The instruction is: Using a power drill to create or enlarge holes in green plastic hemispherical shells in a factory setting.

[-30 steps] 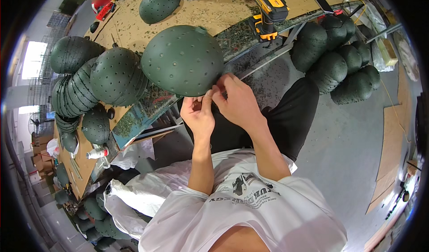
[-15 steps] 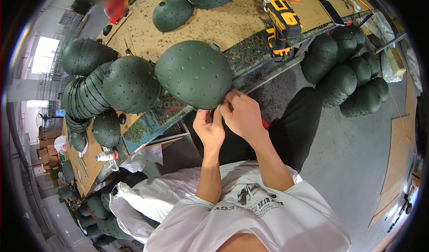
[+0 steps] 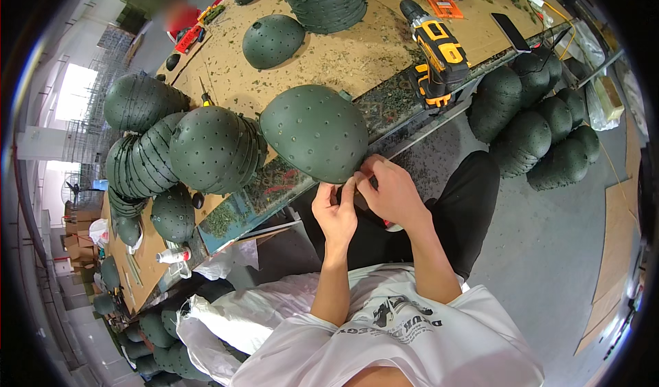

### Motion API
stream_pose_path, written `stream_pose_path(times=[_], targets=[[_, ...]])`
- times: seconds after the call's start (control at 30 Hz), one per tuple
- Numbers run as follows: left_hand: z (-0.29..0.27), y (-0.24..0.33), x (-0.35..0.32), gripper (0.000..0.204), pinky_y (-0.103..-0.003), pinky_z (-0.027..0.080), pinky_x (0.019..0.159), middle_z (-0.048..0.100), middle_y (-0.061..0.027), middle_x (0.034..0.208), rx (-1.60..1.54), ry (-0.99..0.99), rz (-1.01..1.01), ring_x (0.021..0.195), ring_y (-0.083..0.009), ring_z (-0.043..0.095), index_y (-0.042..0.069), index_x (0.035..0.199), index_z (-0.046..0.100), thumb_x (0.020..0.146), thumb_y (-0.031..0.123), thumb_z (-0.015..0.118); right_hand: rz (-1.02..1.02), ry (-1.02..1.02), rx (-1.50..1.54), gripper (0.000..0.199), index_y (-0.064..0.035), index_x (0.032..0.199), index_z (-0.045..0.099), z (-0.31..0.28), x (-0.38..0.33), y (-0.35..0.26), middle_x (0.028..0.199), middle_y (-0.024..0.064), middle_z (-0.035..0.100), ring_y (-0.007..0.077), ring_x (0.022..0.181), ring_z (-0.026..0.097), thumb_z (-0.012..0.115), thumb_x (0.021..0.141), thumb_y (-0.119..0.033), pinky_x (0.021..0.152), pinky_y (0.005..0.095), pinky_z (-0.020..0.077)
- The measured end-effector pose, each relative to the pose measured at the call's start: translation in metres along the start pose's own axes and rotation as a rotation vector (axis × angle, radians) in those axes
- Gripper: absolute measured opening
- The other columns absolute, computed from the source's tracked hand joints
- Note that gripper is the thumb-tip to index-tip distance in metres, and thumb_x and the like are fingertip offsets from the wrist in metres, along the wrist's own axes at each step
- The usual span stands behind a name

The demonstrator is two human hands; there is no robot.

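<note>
A dark green plastic dome [image 3: 316,133], dotted with small holes or studs, rests tilted at the table's near edge. Right at its lower rim, my left hand [image 3: 335,217] is closed, thumb and forefinger brought together. My right hand [image 3: 398,193] is closed beside it, its bent fingers against the rim and its fingertips meeting those of the left. Whatever small thing lies between the fingertips is too hidden to make out.
Nested green domes [image 3: 213,150] crowd the left of the table. A yellow-black cordless drill [image 3: 441,51] stands at the right edge, near a phone [image 3: 511,31]. One dome [image 3: 273,41] sits farther back. More stacked domes [image 3: 522,136] are at the right. A white bottle [image 3: 173,255] lies left.
The whole view has shifted a little, so everything sits lower and farther right. Both hands stay together at the dome's rim, with only slight finger movement.
</note>
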State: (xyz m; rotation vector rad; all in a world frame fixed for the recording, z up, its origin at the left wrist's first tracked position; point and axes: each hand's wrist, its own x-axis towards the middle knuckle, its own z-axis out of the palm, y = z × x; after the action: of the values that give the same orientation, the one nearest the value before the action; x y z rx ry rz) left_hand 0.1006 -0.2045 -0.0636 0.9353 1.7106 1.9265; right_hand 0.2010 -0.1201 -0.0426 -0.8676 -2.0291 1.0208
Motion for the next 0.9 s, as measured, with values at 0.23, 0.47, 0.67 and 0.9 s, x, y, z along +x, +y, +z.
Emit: stream_pose_path(times=[0.23,0.47,0.67,0.9], targets=[[-0.006,0.005,0.003,0.020,-0.022,0.048,0.083,0.068,-0.0039,0.104,-0.024,-0.068,-0.046,0.091,-0.0069,0.061,-0.002,0.110,0.065,0.090,-0.008,0.065,0.037,-0.153,0.039,0.018,0.0030,0.091,0.060,-0.006,0.003,0.004,0.089,0.0196,0.064,0.0396,0.085,0.062,0.060,0.091,-0.015,0.076,0.0452,0.0495],[-0.006,0.012,0.003,0.024,-0.024,0.048,0.086,0.069,-0.0044,0.105,0.116,-0.127,-0.028,0.094,-0.0093,0.062,-0.003,0.113,0.065,0.090,-0.010,0.063,-0.020,-0.094,-0.184,0.015,0.0013,0.089,0.061,-0.004,0.001,-0.001,0.087,0.0194,0.065,0.0395,0.084,0.061,0.059,0.088,-0.014,0.079,0.0469,0.0474],[0.002,0.003,-0.002,0.022,-0.025,0.049,0.086,0.071,-0.0057,0.100,0.252,-0.152,0.064,0.092,-0.0102,0.064,-0.003,0.109,0.066,0.088,-0.010,0.063,0.042,-0.048,-0.285,0.016,0.0016,0.086,0.060,-0.008,0.001,-0.004,0.086,0.0204,0.064,0.0404,0.083,0.061,0.061,0.083,-0.014,0.078,0.0479,0.0477],[0.004,-0.003,-0.001,0.023,-0.025,0.050,0.084,0.072,-0.0081,0.096,0.241,-0.158,0.076,0.090,-0.0103,0.065,-0.004,0.106,0.066,0.085,-0.012,0.061,0.023,0.010,-0.271,0.017,0.0000,0.077,0.061,-0.003,0.001,0.002,0.082,0.0163,0.065,0.0347,0.080,0.064,0.062,0.081,-0.016,0.076,0.0439,0.0501]])
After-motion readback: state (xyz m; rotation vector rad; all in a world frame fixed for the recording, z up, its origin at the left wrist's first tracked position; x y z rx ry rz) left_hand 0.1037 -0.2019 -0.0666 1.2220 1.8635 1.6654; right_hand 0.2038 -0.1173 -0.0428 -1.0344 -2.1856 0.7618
